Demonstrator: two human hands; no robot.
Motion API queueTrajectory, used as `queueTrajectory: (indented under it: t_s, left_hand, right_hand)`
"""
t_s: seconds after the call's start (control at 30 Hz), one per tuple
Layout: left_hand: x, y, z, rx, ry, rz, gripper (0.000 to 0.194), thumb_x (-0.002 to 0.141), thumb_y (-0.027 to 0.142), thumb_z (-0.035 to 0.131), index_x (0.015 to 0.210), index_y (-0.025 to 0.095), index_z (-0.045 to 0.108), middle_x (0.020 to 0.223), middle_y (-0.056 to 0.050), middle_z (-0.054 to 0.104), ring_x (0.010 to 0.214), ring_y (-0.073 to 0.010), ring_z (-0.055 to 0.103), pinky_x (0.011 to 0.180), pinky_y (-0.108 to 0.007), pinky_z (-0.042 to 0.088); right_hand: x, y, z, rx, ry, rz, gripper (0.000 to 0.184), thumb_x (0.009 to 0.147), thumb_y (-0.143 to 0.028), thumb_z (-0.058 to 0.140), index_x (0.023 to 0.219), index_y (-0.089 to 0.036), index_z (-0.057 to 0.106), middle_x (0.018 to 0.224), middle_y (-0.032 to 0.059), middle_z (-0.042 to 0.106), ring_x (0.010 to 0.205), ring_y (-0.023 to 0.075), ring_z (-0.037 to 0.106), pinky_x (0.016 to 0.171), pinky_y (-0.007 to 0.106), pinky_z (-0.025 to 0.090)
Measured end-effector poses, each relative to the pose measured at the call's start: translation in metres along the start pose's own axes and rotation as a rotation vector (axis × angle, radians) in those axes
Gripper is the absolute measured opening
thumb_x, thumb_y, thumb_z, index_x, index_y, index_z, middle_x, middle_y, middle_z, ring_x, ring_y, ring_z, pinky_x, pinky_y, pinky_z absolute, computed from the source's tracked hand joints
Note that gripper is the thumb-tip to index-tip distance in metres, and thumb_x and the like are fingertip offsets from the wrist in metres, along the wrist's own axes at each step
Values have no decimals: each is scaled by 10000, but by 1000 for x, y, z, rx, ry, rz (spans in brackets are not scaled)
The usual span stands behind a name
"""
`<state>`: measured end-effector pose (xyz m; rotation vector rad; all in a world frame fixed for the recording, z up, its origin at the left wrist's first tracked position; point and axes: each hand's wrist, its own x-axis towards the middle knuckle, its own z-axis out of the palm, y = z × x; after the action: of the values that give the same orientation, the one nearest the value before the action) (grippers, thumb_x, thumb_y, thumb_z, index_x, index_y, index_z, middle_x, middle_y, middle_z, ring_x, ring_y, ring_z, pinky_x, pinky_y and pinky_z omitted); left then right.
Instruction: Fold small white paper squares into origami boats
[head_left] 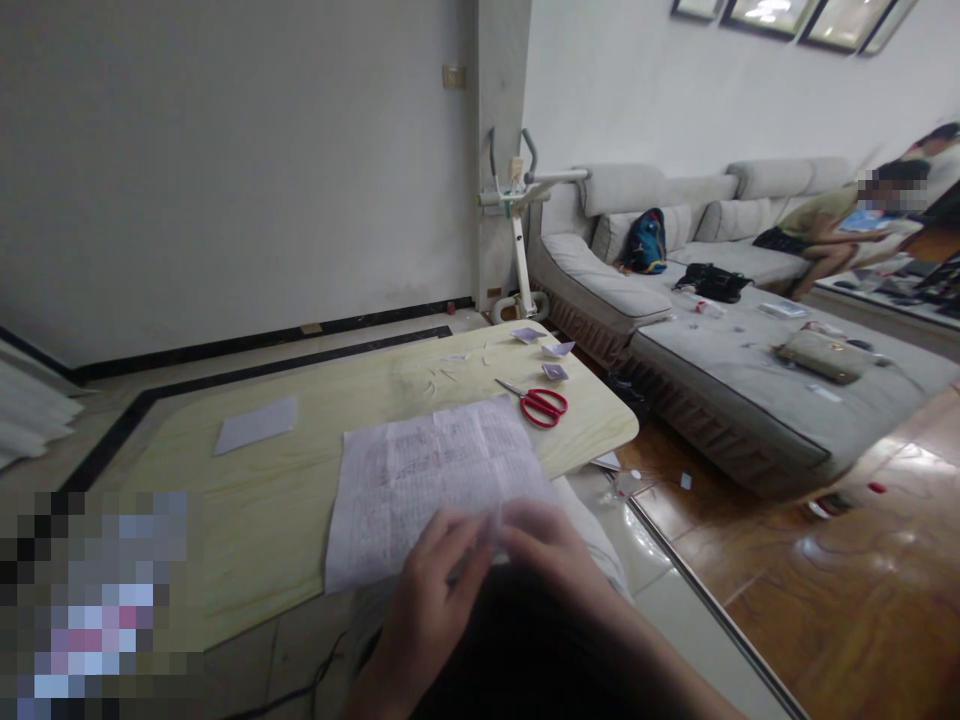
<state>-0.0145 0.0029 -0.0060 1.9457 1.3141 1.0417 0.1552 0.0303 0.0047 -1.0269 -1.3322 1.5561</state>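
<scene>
My left hand (444, 568) and my right hand (546, 540) meet at the near edge of the table. Both are closed, fingertips pinching a small pale piece of paper (495, 522) between them; blur and the fingers hide most of it. Under and beyond my hands lies a large creased sheet of printed paper (427, 470). Red-handled scissors (541, 405) rest past its far right corner, blades pointing left. Behind them sit several small folded paper pieces (555, 372). Thin paper scraps (448, 372) are scattered left of these.
The pale yellow table (300, 530) carries a stack of white paper (257, 424) at its left. To the right stands a grey sofa (720, 400) with bags on it, and a person (832, 225) sits at its far end. Exercise equipment (519, 240) stands behind the table.
</scene>
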Motion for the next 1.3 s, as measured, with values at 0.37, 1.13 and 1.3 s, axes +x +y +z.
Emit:
queueTrajectory:
  t_s: [0.37, 1.13, 1.3]
  left_hand:
    - [-2, -4, 0, -150, -46, -29, 202, 894, 268, 620, 1095, 276, 604, 939, 9, 601, 849, -154, 580, 764, -269, 486]
    - [-8, -1, -7, -460, -292, -294, 162, 828, 209, 647, 945, 228, 537, 857, 26, 546, 800, -145, 561, 713, -249, 478]
    - [-9, -3, -8, -352, -268, -303, 135, 818, 259, 680, 861, 226, 556, 767, 50, 530, 746, -133, 544, 679, -233, 458]
  right_hand:
    - [0, 4, 0, 1, -34, 12, 249, 751, -374, 743, 799, -139, 675, 735, 11, 654, 699, 157, 578, 654, 263, 447]
    - [-7, 0, -8, -52, -204, -10, 383, 726, -518, 735, 762, -180, 558, 664, -46, 459, 630, 116, 420, 551, 222, 340]
    - [-7, -5, -11, -118, -270, 31, 336, 792, -490, 693, 822, -168, 602, 675, -38, 485, 639, 115, 430, 551, 216, 343]
